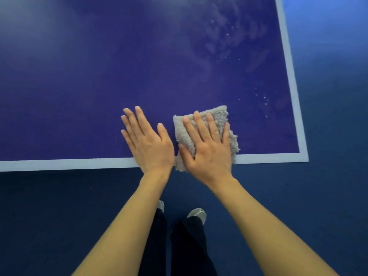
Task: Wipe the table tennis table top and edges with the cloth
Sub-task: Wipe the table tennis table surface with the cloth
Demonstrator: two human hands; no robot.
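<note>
The dark blue table tennis table (pixel 99 86) fills the upper view, with a white line along its near edge and right edge. A folded grey fluffy cloth (pixel 221 118) lies on the top at the near edge, a little left of the right corner. My right hand (pixel 209 148) presses flat on the cloth, fingers spread, thumb at the cloth's left side. My left hand (pixel 147 140) rests flat and bare on the table just left of the cloth, fingers apart. Faint smears and small white specks (pixel 264 100) show on the surface to the right and beyond the cloth.
Dark blue floor (pixel 59 216) lies below the table's near edge and past its right edge. My legs in dark trousers and light shoes (pixel 197 214) stand close to the near edge. The table's right corner (pixel 303 157) is about a hand's width right of the cloth.
</note>
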